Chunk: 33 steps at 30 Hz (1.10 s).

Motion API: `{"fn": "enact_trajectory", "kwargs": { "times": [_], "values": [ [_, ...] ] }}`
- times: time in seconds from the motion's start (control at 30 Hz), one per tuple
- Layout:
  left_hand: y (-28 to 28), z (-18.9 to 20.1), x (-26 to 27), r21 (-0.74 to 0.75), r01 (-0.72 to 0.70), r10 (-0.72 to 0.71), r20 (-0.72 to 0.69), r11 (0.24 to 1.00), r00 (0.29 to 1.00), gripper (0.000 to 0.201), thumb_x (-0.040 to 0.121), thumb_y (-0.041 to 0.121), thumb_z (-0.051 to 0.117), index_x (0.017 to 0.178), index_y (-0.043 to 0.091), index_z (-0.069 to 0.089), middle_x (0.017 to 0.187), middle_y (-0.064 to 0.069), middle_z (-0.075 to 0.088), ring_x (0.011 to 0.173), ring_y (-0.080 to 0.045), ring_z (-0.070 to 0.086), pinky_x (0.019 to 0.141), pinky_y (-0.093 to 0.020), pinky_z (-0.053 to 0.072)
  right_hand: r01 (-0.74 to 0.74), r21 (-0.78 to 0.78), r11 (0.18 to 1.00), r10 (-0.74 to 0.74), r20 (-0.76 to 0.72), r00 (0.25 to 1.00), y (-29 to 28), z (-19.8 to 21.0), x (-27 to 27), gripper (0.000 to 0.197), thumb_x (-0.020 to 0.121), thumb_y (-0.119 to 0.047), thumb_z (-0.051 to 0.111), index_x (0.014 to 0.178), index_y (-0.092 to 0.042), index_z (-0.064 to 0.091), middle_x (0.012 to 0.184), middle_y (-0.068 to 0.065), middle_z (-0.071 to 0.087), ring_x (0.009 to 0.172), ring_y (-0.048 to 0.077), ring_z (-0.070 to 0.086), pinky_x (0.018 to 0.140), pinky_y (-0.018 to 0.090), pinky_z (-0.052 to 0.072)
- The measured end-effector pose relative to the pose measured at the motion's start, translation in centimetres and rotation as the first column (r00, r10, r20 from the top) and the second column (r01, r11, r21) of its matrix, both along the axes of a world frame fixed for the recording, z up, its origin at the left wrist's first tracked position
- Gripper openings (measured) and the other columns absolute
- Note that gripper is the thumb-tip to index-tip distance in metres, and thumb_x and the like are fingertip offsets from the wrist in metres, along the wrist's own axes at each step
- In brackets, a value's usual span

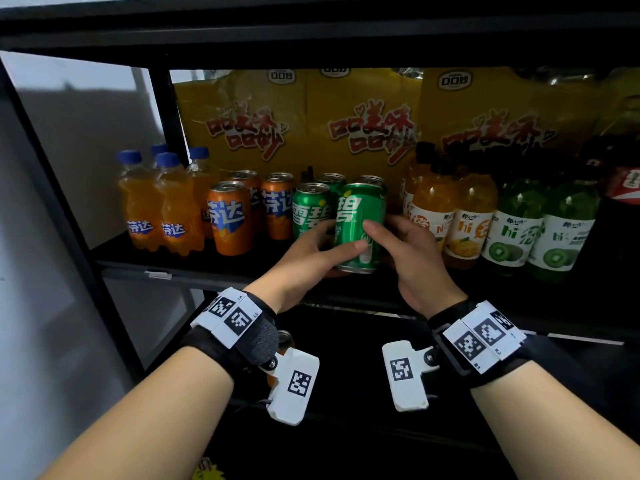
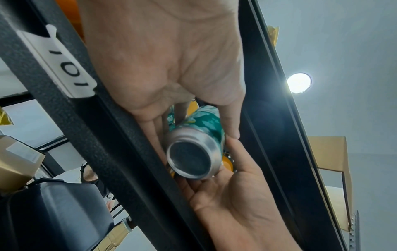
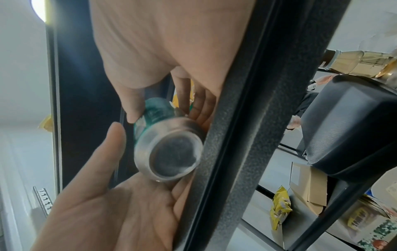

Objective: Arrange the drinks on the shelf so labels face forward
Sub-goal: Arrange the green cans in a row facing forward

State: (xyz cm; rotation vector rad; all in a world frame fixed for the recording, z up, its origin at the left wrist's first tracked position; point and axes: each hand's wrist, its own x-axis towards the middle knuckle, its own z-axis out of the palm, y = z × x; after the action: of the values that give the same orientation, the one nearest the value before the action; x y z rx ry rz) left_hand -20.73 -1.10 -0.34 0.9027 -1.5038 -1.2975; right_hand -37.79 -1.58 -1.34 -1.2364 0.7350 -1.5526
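Both hands grasp one green can (image 1: 360, 226): the left hand (image 1: 304, 261) wraps its left side with the thumb across the front, the right hand (image 1: 412, 258) cups its right side, thumb on the label. Held tilted just above the shelf (image 1: 221, 263) front edge, the can sits beside another green can (image 1: 310, 211), between orange cans (image 1: 230, 218) and juice bottles (image 1: 467, 220)

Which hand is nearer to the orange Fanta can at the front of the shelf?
Left. The left hand holds the green Sprite can from the side where the orange Fanta can stands; the right hand holds its far side, beside the juice bottles.
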Motion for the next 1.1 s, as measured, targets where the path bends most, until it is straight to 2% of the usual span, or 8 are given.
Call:
{"fn": "enact_trajectory", "kwargs": {
  "times": [0.07, 0.17, 0.37, 0.53, 0.67, 0.8, 0.93, 1.1],
  "values": [
    [0.07, 0.18, 0.04, 0.015, 0.044, -0.044, 0.001, 0.999, 0.999, 0.042, 0.094, 0.019, 0.071, 0.135, 0.019, 0.06, 0.122, -0.003, 0.075, 0.112, -0.018, 0.071, 0.092, -0.032, 0.059, 0.006, 0.008, 1.0, -0.006, 0.024, 1.0, -0.05, 0.1, -0.12, 0.029, 0.097, -0.013, 0.068, 0.123, -0.003, 0.069, 0.117, 0.012, 0.077, 0.109, 0.025, 0.074, 0.084, 0.031, 0.06],
    [0.14, 0.38, 0.19, 0.031, 0.058, -0.058, 0.006, 0.998, 0.998, 0.038, 0.099, 0.011, 0.062, 0.137, 0.012, 0.059, 0.125, -0.009, 0.073, 0.113, -0.022, 0.07, 0.092, -0.031, 0.058, 0.023, 0.032, 0.999, -0.023, 0.023, 0.999, -0.22, 0.24, -0.13, 0.029, 0.098, -0.014, 0.066, 0.124, -0.002, 0.069, 0.116, 0.013, 0.077, 0.109, 0.027, 0.074, 0.086, 0.035, 0.06],
    [0.23, -0.04, -0.23, -0.027, -0.032, 0.033, 0.035, 0.999, 0.999, 0.059, 0.093, 0.023, 0.075, 0.145, 0.02, 0.048, 0.132, -0.007, 0.067, 0.114, -0.019, 0.07, 0.095, -0.033, 0.059, 0.018, -0.003, 1.0, -0.018, -0.025, 1.0, 0.15, 0.29, 0.07, 0.057, 0.078, -0.033, 0.079, 0.127, -0.006, 0.066, 0.115, 0.007, 0.078, 0.107, 0.021, 0.075, 0.087, 0.033, 0.06],
    [0.09, -0.1, -0.16, -0.046, -0.062, 0.064, 0.06, 0.997, 0.996, 0.085, 0.074, 0.038, 0.089, 0.147, 0.022, 0.046, 0.136, -0.004, 0.064, 0.122, -0.021, 0.065, 0.105, -0.042, 0.054, 0.023, -0.004, 1.0, -0.023, -0.007, 1.0, 0.12, 0.07, -0.11, 0.054, 0.079, -0.028, 0.079, 0.126, -0.005, 0.068, 0.119, 0.009, 0.076, 0.113, 0.025, 0.072, 0.098, 0.043, 0.058],
    [-0.15, 0.07, -0.06, 0.021, 0.015, -0.015, 0.019, 1.0, 1.0, 0.044, 0.095, 0.015, 0.069, 0.137, 0.019, 0.058, 0.123, -0.006, 0.074, 0.11, -0.019, 0.072, 0.087, -0.029, 0.06, 0.068, 0.011, 0.998, -0.069, 0.029, 0.997, -0.38, -0.16, -0.12, 0.042, 0.09, -0.012, 0.075, 0.129, -0.003, 0.062, 0.12, 0.013, 0.075, 0.112, 0.025, 0.072, 0.094, 0.038, 0.057],
    [-0.29, -0.13, -0.04, 0.021, 0.018, -0.017, -0.014, 1.0, 1.0, 0.048, 0.094, 0.012, 0.072, 0.138, 0.016, 0.055, 0.12, -0.008, 0.075, 0.108, -0.02, 0.073, 0.089, -0.032, 0.061, 0.072, 0.004, 0.997, -0.072, 0.007, 0.997, -0.53, -0.23, -0.11, 0.036, 0.093, -0.014, 0.073, 0.127, -0.003, 0.064, 0.119, 0.013, 0.075, 0.11, 0.025, 0.073, 0.091, 0.037, 0.057],
    [-0.32, -0.54, -0.24, -0.041, -0.021, 0.021, 0.004, 0.999, 1.0, 0.045, 0.086, 0.018, 0.082, 0.124, 0.031, 0.06, 0.112, 0.01, 0.077, 0.104, -0.007, 0.073, 0.082, -0.024, 0.059, 0.052, -0.022, 0.998, -0.053, -0.033, 0.998, -0.28, -0.17, -0.1, 0.055, 0.08, -0.037, 0.081, 0.126, -0.01, 0.068, 0.119, 0.007, 0.076, 0.113, 0.025, 0.072, 0.094, 0.041, 0.058],
    [0.41, -0.16, -0.55, -0.088, -0.038, 0.048, 0.122, 0.995, 0.991, 0.034, 0.085, 0.027, 0.084, 0.106, 0.04, 0.061, 0.097, 0.034, 0.073, 0.096, 0.014, 0.067, 0.08, -0.011, 0.052, 0.056, -0.052, 0.997, -0.057, -0.026, 0.998, -0.37, -0.31, -0.21, 0.049, 0.084, -0.028, 0.079, 0.129, -0.013, 0.066, 0.12, 0.006, 0.076, 0.114, 0.023, 0.072, 0.09, 0.036, 0.059]
  ]
}}
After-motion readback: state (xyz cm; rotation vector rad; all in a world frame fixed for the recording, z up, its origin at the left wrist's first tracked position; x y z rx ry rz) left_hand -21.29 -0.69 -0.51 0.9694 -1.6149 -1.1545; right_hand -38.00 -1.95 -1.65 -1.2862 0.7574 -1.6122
